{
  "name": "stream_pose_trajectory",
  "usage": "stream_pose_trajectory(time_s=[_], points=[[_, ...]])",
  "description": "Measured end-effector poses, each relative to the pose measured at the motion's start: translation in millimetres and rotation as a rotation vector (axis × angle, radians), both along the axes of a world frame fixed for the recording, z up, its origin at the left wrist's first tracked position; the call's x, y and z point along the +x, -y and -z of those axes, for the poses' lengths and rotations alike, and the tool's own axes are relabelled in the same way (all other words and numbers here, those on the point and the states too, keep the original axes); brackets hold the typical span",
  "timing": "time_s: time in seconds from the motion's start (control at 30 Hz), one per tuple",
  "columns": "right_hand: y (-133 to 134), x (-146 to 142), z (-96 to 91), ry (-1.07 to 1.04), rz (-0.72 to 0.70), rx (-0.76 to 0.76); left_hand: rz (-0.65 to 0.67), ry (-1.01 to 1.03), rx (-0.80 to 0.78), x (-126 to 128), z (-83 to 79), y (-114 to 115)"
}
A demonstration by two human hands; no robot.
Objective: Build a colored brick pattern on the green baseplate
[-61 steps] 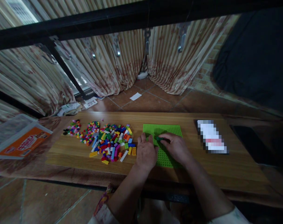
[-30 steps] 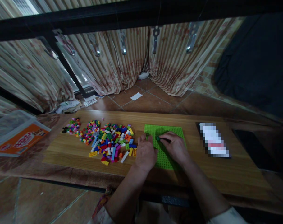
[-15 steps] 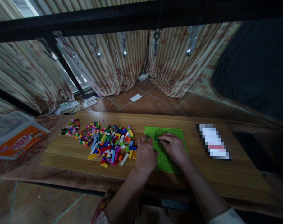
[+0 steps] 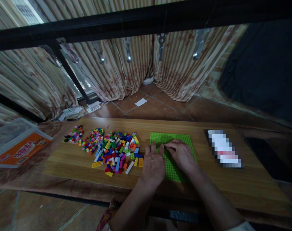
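Striped curtains (image 4: 107, 73) with reddish stains hang behind a wooden bench (image 4: 71, 157), above a brown tiled floor (image 4: 157, 110); a black bar (image 4: 136, 22) crosses the top of the view; an orange box (image 4: 19, 149) at the far left carries white and red writing, too small and tilted to read; a flat object (image 4: 224, 149) on the right of the bench is blurred out, so no label can be read there either.

On the bench lies a bright green baseplate (image 4: 171, 160); the left hand (image 4: 154, 165) rests flat on its left edge, fingers spread and holding nothing; the right hand (image 4: 183, 155) lies on the plate with fingers curled, the tips pinched together near the plate's upper middle; whether a brick is between them I cannot tell, because the fingers hide this spot and the light is dim.

Just to the left of the plate lies a loose heap of small bricks (image 4: 112, 149) in many colours; papers (image 4: 71, 112) lie on the floor by the curtain, their print unreadable; both forearms are cut off by the lower edge.
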State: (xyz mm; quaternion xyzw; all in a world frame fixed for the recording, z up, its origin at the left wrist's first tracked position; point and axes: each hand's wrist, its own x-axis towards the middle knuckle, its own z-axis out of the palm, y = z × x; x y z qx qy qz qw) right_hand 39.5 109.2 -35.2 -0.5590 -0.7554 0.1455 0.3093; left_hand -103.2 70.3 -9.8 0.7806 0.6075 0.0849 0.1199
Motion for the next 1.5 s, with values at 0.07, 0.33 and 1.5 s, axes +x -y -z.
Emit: stream_pose_trajectory(time_s=[0.07,0.33,1.5], points=[[-1,0,0.6,0.015,-0.002,-0.002,0.011,-0.023,-0.004,1,-0.7,-1],[-1,1,10.2,-0.052,0.009,0.01,0.039,-0.073,-0.046,1,-7.4,-5],[38,-49,-18.5,-0.268,-0.028,-0.111,-0.608,0.833,0.455,-55,-53.0,-26]])
